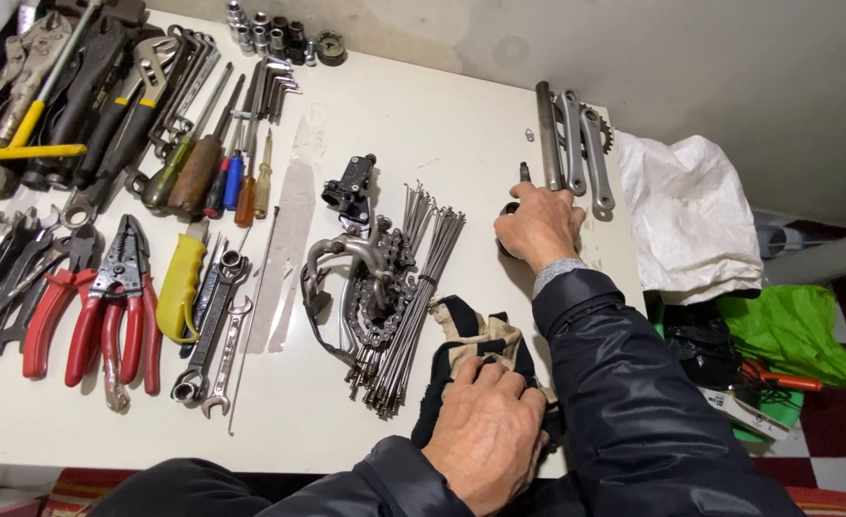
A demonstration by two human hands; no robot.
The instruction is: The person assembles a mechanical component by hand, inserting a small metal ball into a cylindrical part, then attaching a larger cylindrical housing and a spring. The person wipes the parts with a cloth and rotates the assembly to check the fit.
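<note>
My left hand (487,429) lies flat on a black and tan work glove (471,335) near the front edge of the white table (423,115). My right hand (538,225) reaches to the far right of the table, its fingers closed over a small dark round part that is mostly hidden under the hand. Its fingertips touch a grey metal tube (547,129) lying beside a crank arm set (586,144). A bundle of steel spokes (413,297) lies between the two hands, next to a brake caliper (365,258) and a chain.
Pliers (107,306), wrenches (217,325), screwdrivers (222,163) and hex keys fill the table's left half. Sockets (270,33) stand at the back edge. A white bag (686,211), a green bag (787,330) and small tools lie off the right side.
</note>
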